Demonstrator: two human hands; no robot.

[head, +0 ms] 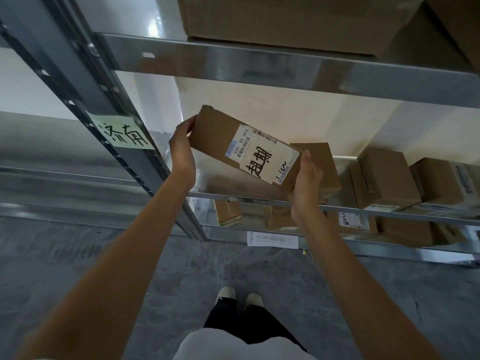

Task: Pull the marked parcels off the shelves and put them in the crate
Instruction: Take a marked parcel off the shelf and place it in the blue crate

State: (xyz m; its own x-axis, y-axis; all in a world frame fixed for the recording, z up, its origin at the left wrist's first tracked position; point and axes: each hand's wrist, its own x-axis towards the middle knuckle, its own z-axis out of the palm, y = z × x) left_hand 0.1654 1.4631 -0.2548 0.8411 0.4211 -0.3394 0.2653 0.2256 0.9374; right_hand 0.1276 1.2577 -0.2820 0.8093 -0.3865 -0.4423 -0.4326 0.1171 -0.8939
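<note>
A flat brown cardboard parcel (220,136) with a white shipping label and black handwritten marks is held tilted in the air, just above the middle shelf (249,200). My left hand (181,146) grips its upper left end. My right hand (305,183) grips its lower right end, thumb on the label's edge. Another brown parcel (327,162) lies on the shelf right behind it, partly hidden. No crate is in view.
More brown parcels (384,178) sit on the middle shelf to the right and on the lower shelf (280,216). A large carton (285,19) rests on the upper shelf. A grey upright post (104,105) carrying a green note (120,131) stands left. Grey floor and my feet lie below.
</note>
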